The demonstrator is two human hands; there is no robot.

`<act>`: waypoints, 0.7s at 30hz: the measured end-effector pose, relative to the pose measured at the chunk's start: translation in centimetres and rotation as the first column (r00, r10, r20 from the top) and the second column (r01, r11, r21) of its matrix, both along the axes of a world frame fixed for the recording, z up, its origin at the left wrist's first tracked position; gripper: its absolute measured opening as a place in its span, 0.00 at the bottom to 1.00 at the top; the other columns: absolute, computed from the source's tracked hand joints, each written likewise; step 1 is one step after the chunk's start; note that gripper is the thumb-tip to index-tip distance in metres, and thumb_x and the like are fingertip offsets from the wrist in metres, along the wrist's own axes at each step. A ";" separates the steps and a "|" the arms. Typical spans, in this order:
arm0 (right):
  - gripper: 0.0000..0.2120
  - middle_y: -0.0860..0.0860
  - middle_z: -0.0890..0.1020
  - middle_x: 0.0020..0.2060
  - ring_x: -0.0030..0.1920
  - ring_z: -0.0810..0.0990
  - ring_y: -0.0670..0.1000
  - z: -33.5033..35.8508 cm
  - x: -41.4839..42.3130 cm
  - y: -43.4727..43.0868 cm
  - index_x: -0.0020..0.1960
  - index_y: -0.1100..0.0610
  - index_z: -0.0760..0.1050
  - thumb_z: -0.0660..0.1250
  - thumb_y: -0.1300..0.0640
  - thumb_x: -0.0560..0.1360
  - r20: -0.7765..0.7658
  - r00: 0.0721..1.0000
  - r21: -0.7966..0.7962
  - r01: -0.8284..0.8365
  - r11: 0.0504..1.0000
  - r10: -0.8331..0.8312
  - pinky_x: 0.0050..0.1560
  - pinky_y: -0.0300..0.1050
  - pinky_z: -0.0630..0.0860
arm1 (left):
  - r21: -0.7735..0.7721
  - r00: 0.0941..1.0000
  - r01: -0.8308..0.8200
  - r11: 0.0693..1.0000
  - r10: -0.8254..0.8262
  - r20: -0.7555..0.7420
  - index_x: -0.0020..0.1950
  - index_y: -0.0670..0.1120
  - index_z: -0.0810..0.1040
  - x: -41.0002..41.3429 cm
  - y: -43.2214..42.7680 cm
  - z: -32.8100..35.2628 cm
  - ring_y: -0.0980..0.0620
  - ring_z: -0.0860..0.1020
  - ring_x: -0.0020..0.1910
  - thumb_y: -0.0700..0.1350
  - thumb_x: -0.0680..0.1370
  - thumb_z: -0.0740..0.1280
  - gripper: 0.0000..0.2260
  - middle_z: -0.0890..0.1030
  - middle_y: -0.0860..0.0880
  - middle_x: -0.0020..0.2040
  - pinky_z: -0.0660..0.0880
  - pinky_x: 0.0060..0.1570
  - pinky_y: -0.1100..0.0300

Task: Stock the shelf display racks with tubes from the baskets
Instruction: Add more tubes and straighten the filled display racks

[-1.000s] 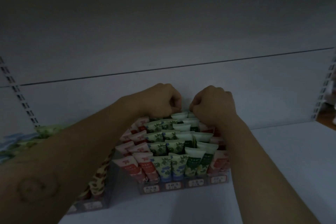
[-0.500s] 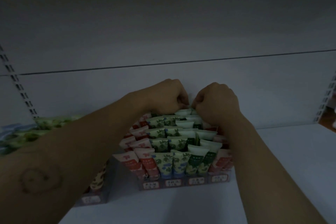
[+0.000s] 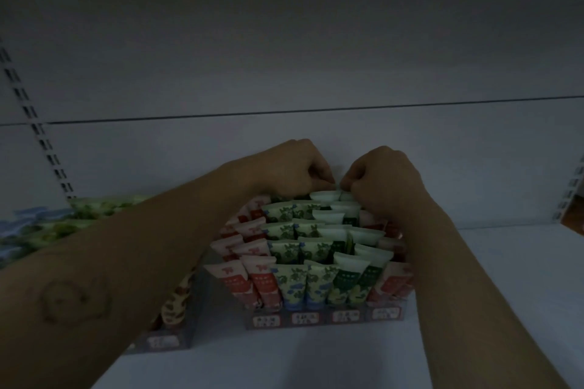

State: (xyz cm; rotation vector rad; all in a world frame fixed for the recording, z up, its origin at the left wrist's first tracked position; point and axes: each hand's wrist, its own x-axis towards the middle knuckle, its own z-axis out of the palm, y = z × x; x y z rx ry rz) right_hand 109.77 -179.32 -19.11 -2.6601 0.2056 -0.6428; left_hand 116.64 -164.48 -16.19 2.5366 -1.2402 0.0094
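Two hands meet at the back row of the tiered display rack (image 3: 325,320) in the centre of the frame, and I read both as closed. The left hand (image 3: 289,170) and the right hand (image 3: 387,180) have their fingers curled under. As far as the dim light lets me tell, thumb and forefinger tips pinch the upper crimped edge of a pale tube (image 3: 325,196) in the top tier. That tube sits directly beneath the fingertips. Its long axis runs up and down the frame, leaning back like its neighbours, with the lower end hidden in the rack. Neither hand is clearly nearer; they flank the tube from left and right, almost touching each other. My judgement is that the coming move is a straight press down along that axis, seating the tube behind the filled rows of tubes (image 3: 294,284) in front.
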 end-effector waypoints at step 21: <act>0.07 0.49 0.84 0.45 0.39 0.75 0.42 1.9 -6.0 -5.7 0.49 0.51 0.83 0.67 0.60 0.76 0.023 0.999 0.024 -0.044 0.999 0.044 0.36 0.20 0.66 | -0.044 0.970 -0.069 0.997 0.077 0.231 0.60 0.52 0.79 -6.9 0.7 -0.1 0.54 0.75 0.57 0.53 0.78 0.65 0.13 0.79 0.54 0.60 0.72 0.57 0.59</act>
